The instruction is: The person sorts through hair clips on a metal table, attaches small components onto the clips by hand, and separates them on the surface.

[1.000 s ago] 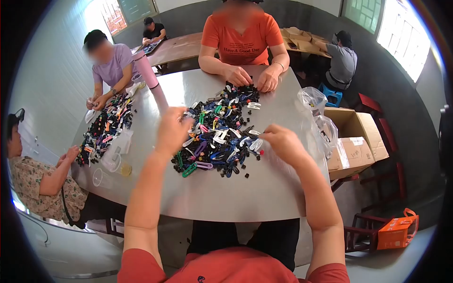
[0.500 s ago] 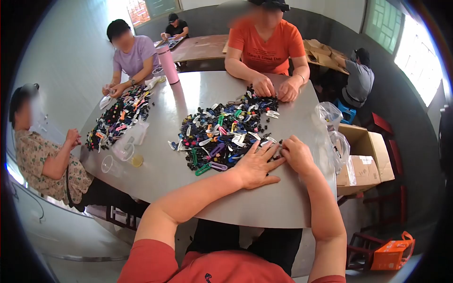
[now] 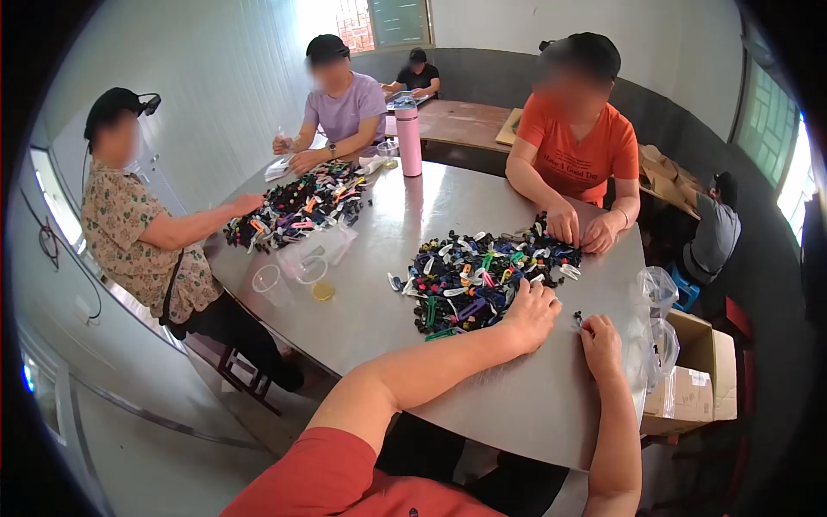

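Note:
A pile of mixed hair clips [image 3: 457, 280], black, white and coloured, lies on the metal table in front of me. At the pile's near right edge, my left hand [image 3: 534, 317] rests with loosely bent fingers apart, its fingertips among the clips. To the right, away from the pile, my right hand [image 3: 602, 346] is closed, fingertips drawn together near the tabletop. Small black pieces [image 3: 579, 319] show right at those fingertips; whether they are gripped or just touched is hard to see.
Across the metal table [image 3: 370, 258], a person in orange [image 3: 581, 146] handles the pile's far end. Two others sit by a second clip pile [image 3: 301, 207]. A pink bottle [image 3: 408, 142], plastic cups [image 3: 267, 277], clear bags [image 3: 659, 289] and a cardboard box [image 3: 689, 396] stand around.
My left hand has gone from lying flat to bent fingers at the pile. My right hand has moved away from it. The view has shifted; the person at left now reaches to the other pile.

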Tool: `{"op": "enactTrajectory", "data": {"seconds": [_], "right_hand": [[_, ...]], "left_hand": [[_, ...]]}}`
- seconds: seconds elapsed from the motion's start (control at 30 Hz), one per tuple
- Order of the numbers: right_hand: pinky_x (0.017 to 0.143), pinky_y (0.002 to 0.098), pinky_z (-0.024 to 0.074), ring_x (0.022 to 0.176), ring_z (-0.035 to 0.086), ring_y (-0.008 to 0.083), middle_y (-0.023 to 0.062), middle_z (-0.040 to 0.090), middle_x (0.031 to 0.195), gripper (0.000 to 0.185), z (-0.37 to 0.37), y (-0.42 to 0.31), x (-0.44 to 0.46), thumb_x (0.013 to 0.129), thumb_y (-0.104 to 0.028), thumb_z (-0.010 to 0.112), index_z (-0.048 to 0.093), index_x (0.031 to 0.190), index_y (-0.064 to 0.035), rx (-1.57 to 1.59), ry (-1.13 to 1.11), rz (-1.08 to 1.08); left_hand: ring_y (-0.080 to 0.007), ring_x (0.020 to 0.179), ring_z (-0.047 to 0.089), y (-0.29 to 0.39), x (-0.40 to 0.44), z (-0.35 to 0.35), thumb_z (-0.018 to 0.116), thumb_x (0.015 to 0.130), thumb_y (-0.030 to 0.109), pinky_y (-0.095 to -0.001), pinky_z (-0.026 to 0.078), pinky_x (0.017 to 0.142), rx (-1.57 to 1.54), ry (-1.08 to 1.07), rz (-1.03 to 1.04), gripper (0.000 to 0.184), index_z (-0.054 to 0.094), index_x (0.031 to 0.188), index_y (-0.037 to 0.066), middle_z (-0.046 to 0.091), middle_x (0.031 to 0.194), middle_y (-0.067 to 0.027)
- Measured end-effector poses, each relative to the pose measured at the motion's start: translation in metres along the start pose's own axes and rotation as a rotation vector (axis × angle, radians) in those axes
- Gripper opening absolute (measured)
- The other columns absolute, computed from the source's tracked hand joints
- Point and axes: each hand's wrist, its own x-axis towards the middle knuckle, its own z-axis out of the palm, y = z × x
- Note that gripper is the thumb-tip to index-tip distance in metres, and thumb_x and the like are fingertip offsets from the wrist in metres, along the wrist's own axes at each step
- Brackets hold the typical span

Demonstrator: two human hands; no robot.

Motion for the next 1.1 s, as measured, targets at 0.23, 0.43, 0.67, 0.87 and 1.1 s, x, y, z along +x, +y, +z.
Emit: {"op": "enactTrajectory", "data": {"seconds": [0.23, 0.43, 0.67, 0.87, 1.1], "right_hand": [[0.076, 0.0456, 0.051, 0.087, 0.062, 0.0381, 0.0147, 0.062, 0.095, 0.008, -0.002, 0.0, 0.001, 0.086, -0.009, 0.066, 0.064, 0.091, -0.0038, 0.001, -0.041, 0.013], [0.074, 0.0433, 0.0513, 0.083, 0.063, 0.0363, 0.015, 0.062, 0.092, 0.008, 0.0, 0.002, 0.0, 0.085, -0.007, 0.067, 0.064, 0.091, -0.0025, 0.016, -0.025, 0.006], [0.074, 0.0416, 0.0511, 0.081, 0.063, 0.0344, 0.0153, 0.062, 0.089, 0.009, -0.002, -0.002, 0.0, 0.084, -0.006, 0.068, 0.064, 0.09, -0.0014, 0.01, -0.016, 0.012], [0.075, 0.0433, 0.0506, 0.083, 0.063, 0.036, 0.0157, 0.062, 0.089, 0.009, 0.003, 0.007, 0.0, 0.084, -0.009, 0.067, 0.065, 0.09, -0.0022, -0.045, -0.007, -0.005], [0.078, 0.0425, 0.0505, 0.088, 0.063, 0.0371, 0.0151, 0.062, 0.094, 0.01, -0.005, -0.002, 0.0, 0.086, -0.01, 0.065, 0.065, 0.093, -0.0031, 0.013, -0.054, 0.018]], "left_hand": [[-0.0292, 0.11, 0.057, -0.037, 0.003, -0.02, 0.066, 0.087, 0.026, -0.0434, 0.042, 0.091, -0.104, 0.078, -0.249, 0.019, 0.074, 0.098, 0.013, 0.061, 0.111, -0.0104], [-0.0312, 0.099, 0.063, -0.067, -0.024, -0.025, 0.066, 0.089, 0.025, -0.045, 0.049, 0.082, -0.152, 0.141, -0.293, 0.017, 0.071, 0.097, 0.011, 0.062, 0.107, -0.0118], [-0.0312, 0.096, 0.065, -0.076, -0.066, -0.026, 0.066, 0.085, 0.015, -0.0438, 0.054, 0.077, -0.283, 0.202, -0.297, 0.015, 0.068, 0.098, 0.009, 0.061, 0.104, -0.0119], [-0.0314, 0.089, 0.063, -0.09, -0.086, -0.037, 0.064, 0.087, 0.013, -0.0431, 0.054, 0.077, -0.369, 0.347, -0.171, 0.007, 0.065, 0.084, 0.006, 0.059, 0.094, -0.0119], [-0.0336, 0.104, 0.059, -0.094, -0.093, -0.028, 0.072, 0.084, 0.02, -0.0436, 0.049, 0.091, -0.597, 0.382, -0.191, 0.026, 0.065, 0.102, 0.004, 0.059, 0.109, -0.0125]]}}
